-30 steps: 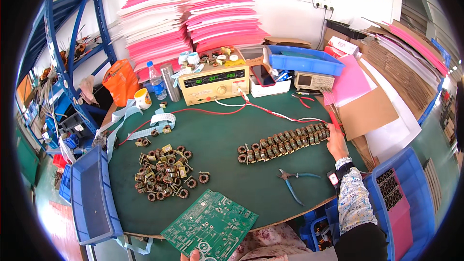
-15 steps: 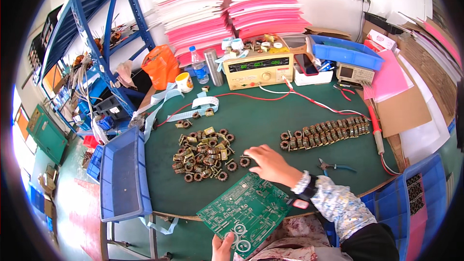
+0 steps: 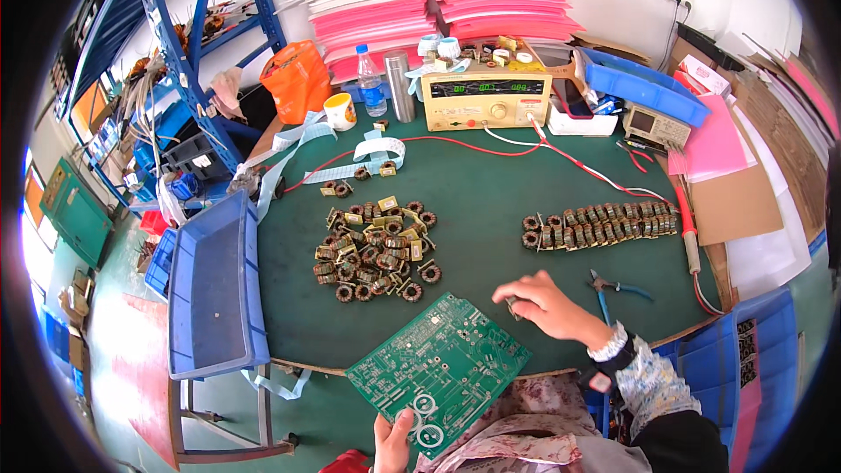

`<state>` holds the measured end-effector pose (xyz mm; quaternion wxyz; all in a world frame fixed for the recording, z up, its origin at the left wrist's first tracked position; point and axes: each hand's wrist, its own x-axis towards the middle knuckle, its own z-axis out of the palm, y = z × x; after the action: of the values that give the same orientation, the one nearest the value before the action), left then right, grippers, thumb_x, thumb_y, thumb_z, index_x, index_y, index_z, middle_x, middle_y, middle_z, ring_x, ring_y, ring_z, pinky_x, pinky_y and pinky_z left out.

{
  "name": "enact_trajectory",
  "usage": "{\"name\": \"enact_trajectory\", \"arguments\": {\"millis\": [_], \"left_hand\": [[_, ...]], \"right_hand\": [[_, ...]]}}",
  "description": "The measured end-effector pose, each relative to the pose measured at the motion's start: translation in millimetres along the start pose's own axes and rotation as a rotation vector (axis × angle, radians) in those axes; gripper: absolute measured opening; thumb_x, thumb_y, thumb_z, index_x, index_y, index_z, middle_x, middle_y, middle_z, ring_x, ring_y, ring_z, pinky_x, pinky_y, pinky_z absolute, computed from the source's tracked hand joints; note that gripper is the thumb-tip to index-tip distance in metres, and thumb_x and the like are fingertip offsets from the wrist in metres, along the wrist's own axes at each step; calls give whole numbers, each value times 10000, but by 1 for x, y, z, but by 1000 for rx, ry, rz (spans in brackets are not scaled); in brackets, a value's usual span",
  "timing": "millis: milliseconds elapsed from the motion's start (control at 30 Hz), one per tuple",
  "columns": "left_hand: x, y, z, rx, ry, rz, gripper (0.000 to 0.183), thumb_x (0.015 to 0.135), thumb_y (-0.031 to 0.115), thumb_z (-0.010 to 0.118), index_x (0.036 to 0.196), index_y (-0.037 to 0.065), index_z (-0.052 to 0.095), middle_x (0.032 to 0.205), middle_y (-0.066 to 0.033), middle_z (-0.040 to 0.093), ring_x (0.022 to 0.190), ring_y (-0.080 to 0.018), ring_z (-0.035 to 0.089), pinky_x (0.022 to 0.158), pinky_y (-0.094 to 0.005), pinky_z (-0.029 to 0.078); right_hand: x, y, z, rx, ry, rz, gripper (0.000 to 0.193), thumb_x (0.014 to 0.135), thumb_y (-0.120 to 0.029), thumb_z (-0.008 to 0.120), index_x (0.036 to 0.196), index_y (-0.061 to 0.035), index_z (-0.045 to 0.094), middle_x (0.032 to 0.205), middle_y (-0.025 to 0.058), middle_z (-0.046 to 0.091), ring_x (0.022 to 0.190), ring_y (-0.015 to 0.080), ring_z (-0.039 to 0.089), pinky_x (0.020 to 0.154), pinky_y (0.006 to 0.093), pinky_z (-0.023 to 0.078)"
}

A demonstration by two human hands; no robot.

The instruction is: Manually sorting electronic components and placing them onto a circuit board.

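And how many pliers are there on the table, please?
2: the blue pair near the right hand, and the red pair by the beige instrument. Others may be hidden.

PCB was in my L hand, over front edge of table; my R hand, w/ a part in it, was R of PCB. Coil pile lay L on table, coil rows R, cutters in front of rows. PSU stood at back, btwn flask & tray. Bin just L of table.
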<state>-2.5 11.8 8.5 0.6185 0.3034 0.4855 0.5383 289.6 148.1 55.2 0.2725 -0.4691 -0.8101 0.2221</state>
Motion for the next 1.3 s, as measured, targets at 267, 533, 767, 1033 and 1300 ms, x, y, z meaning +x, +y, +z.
{"name": "enact_trajectory", "arguments": {"millis": [267,533,767,1033,1300], "left_hand": [[5,5,16,84,-32,-35,248,914,165,515,1137,62,542,817,57,567,579,-6,400,480,-176,267],[9,-4,9,-42,-120,15,353,910,106,505,1230,-39,462,1125,-95,590,973,-159,567,857,-283,434],[5,6,23,-22,-15,-17,277,900,109,517,1167,40,534,895,37,575,662,-30,445,542,-182,316],[3,6,19,-58,-84,-26,301,909,101,506,1195,7,515,1060,-35,586,885,-116,541,706,-251,428],[0,-8,-21,773,-139,276,475,756,-116,469,1191,49,567,1109,-245,506,953,-399,506,804,-432,426]], "right_hand": [[-71,-4,31,797,126,364,248,843,-9,623,1079,-15,546,915,-8,545,792,45,519,719,200,460],[-68,-12,26,378,77,287,341,788,-4,646,1116,-45,565,900,76,636,807,159,607,717,283,492],[-57,-29,36,-11,163,36,371,716,-23,694,1060,-44,557,981,113,626,840,303,589,729,378,492],[-64,-28,29,97,105,94,403,751,-46,680,1118,-35,516,1014,142,594,876,315,578,765,368,486],[-80,82,-76,397,778,435,294,758,34,615,1027,-57,539,874,38,604,811,120,598,720,270,496]]}}
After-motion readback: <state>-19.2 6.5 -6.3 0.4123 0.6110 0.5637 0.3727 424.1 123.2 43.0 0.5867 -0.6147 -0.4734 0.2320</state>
